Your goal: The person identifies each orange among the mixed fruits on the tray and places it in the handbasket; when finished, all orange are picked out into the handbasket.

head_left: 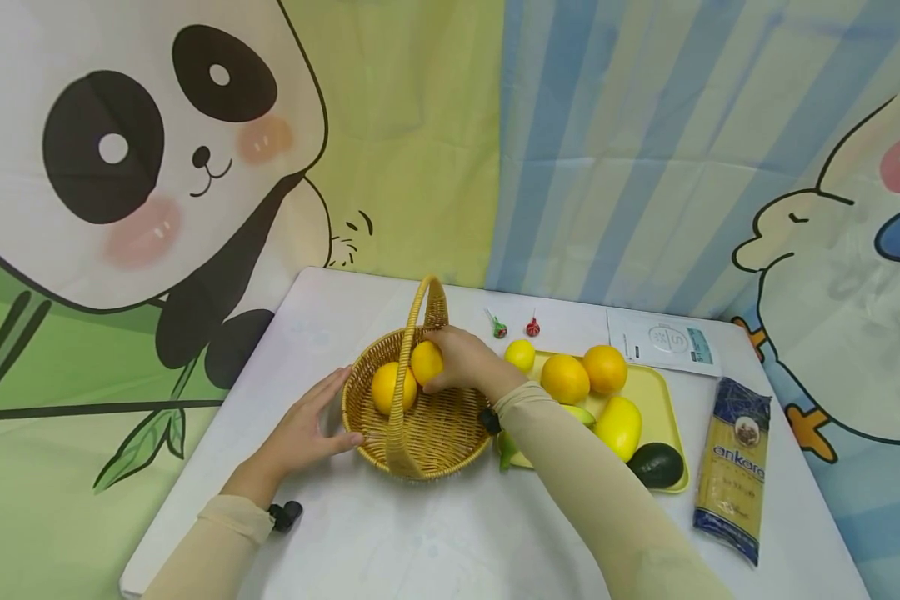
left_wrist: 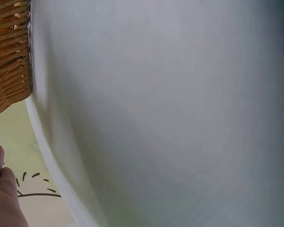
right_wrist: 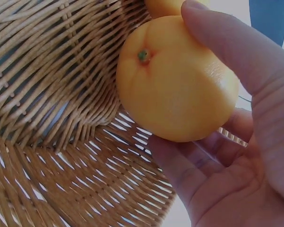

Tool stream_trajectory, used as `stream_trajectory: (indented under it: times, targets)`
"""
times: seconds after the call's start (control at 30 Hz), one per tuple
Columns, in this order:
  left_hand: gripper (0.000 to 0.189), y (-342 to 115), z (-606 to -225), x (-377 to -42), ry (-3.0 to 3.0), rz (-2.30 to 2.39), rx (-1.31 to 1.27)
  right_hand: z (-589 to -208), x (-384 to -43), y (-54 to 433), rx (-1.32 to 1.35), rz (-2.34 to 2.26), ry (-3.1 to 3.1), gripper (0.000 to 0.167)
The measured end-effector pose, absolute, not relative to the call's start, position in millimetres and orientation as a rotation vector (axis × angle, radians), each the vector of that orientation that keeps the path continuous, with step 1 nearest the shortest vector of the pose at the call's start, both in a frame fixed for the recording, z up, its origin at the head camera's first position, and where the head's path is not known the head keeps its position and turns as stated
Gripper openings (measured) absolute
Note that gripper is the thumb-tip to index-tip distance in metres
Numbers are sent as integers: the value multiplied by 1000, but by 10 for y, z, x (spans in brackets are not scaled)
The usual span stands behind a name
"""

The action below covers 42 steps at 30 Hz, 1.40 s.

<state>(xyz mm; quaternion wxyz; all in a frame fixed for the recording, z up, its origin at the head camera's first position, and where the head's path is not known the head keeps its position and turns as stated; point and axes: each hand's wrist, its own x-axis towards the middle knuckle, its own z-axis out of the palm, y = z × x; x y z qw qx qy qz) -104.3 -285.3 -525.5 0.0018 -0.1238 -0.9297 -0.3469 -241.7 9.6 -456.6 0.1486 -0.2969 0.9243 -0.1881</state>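
Observation:
A wicker basket (head_left: 450, 433) with an arched handle stands on the white table. Inside it, my right hand (head_left: 461, 358) grips an orange (right_wrist: 180, 80), thumb on one side and fingers round the other. Right beside that fruit, a second orange (head_left: 392, 388) lies in the basket's left half. My left hand (head_left: 311, 429) is at the basket's left side, fingers extended along the rim and thumb reaching toward the front. In the left wrist view only some fingers (left_wrist: 4, 184) and a bit of the basket wall (left_wrist: 9, 56) show.
Right of the basket, a yellow tray (head_left: 656, 396) bears a lemon (head_left: 520, 355), two oranges (head_left: 565, 379), a mango (head_left: 619, 427) and an avocado (head_left: 656, 465). Two lollipops (head_left: 499, 329) and a white pouch (head_left: 663, 340) lie behind. A pasta packet (head_left: 733, 471) lies far right.

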Motion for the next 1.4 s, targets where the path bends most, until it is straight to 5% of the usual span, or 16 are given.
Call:
stream_trajectory:
  times: [1.4]
  targets:
    - [114, -2846, -5251, -1029, -2920, -1072, -378, -4520, -2332, 24, -912, -498, 2749, 94]
